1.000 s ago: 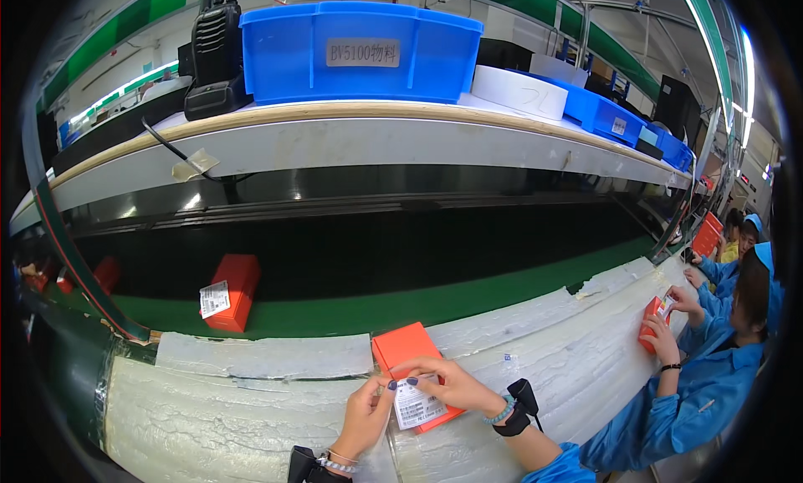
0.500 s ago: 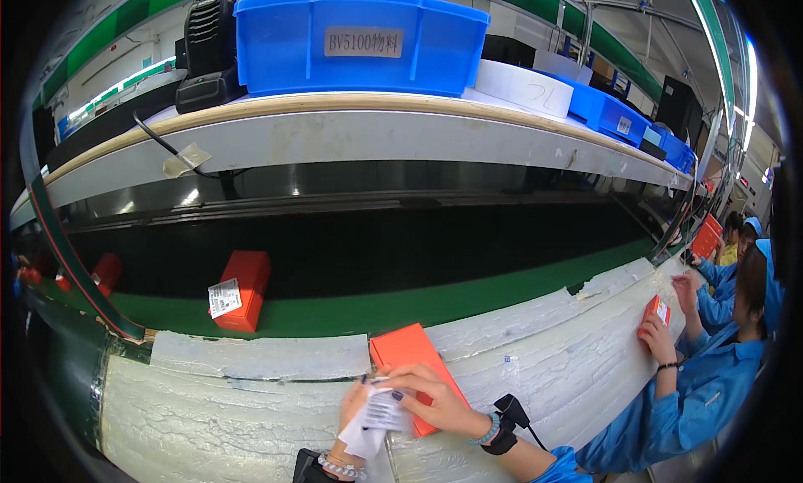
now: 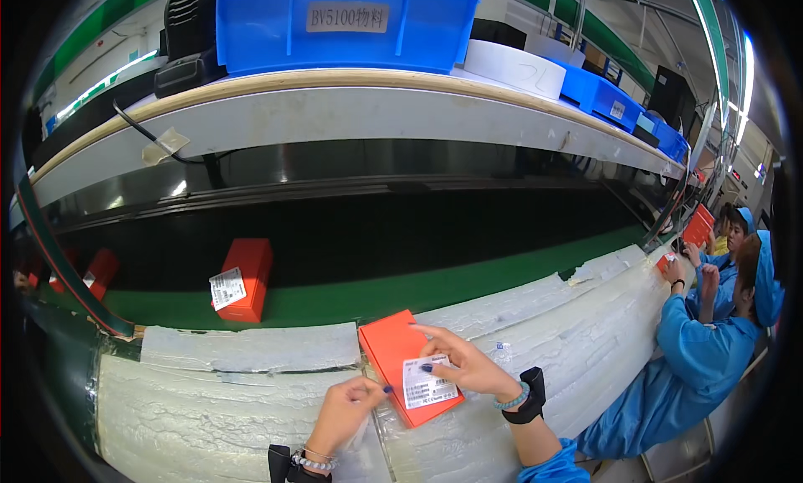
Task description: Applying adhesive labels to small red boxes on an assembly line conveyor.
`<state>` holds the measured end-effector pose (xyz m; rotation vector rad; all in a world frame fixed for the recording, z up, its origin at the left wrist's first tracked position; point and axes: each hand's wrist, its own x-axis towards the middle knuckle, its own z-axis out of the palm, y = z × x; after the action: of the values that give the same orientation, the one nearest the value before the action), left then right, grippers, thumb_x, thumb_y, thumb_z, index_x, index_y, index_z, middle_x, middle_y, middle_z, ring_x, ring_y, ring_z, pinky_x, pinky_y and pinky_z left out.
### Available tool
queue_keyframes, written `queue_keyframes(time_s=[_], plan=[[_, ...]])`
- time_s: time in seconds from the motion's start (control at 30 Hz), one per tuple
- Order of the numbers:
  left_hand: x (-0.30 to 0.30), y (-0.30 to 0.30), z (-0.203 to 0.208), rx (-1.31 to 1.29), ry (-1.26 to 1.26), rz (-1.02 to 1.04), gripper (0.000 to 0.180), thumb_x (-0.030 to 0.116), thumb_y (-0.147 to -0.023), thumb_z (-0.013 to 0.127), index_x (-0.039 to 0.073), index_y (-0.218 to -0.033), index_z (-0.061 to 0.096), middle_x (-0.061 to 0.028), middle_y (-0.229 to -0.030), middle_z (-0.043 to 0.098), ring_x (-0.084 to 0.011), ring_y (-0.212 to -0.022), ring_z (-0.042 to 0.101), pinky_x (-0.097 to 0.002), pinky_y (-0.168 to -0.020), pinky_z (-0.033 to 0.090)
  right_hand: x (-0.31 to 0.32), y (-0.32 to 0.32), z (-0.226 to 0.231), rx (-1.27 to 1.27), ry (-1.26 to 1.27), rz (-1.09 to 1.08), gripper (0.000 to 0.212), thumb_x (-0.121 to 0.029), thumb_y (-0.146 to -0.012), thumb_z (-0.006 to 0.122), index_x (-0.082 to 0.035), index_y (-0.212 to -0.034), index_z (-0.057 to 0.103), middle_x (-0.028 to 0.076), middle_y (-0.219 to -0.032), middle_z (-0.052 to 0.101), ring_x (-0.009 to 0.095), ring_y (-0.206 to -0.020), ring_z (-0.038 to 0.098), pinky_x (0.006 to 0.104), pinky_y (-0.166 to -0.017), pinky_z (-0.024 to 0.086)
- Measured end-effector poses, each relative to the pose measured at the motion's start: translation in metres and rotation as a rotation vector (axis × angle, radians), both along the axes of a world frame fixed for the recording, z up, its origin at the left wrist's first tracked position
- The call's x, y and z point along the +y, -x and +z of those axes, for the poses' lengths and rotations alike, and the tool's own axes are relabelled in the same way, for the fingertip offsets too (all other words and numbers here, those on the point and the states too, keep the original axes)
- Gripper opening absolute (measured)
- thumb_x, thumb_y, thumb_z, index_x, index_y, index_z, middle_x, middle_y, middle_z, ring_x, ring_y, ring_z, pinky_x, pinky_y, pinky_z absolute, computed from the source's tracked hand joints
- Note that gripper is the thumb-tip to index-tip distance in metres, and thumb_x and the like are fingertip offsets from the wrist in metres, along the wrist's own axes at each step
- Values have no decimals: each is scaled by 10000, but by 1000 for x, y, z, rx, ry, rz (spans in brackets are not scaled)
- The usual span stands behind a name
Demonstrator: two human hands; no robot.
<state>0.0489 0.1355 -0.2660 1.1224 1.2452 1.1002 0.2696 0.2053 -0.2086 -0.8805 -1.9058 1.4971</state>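
Observation:
An orange box (image 3: pixel 395 353) lies flat on the pale padded bench (image 3: pixel 209 399) in front of me. A white label (image 3: pixel 428 384) sits on its near end. My right hand (image 3: pixel 462 364) rests on the box with fingers spread, fingertips pressing the label's upper edge. My left hand (image 3: pixel 350 408) is just left of the box's near corner, fingers curled, touching the bench beside it and holding nothing I can see.
A second orange box (image 3: pixel 245 278) with a white label rides the green conveyor belt (image 3: pixel 468 274) beyond the bench. Blue bins (image 3: pixel 347 23) stand on the shelf above. Co-workers in blue (image 3: pixel 711 332) sit at the right with orange boxes.
The label was held in both hands above the box; it now lies stuck on the box's near end. The box on the belt has drifted right.

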Motion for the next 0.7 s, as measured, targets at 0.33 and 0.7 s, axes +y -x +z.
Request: queue_keyframes(time_s=[0.33,0.7], plan=[[1,-6,-1,256,60,-337,195,272,-785,731,79,-809,727,37,-540,522,-56,-508,401,-231,-502,342,-2,11,-10,-248,-226,-29,536,-2,-830,584,-112,-1329,423,67,-863,613,182,-856,606,316,-814,459],[-3,-10,6,265,61,-319,195,216,-794,747,39,-741,684,109,-515,382,-10,-501,282,-220,-463,220,-9,12,-9,-289,-202,-18,510,-15,-839,559,-105,-1321,422,85,-882,595,227,-855,601,337,-787,463]])
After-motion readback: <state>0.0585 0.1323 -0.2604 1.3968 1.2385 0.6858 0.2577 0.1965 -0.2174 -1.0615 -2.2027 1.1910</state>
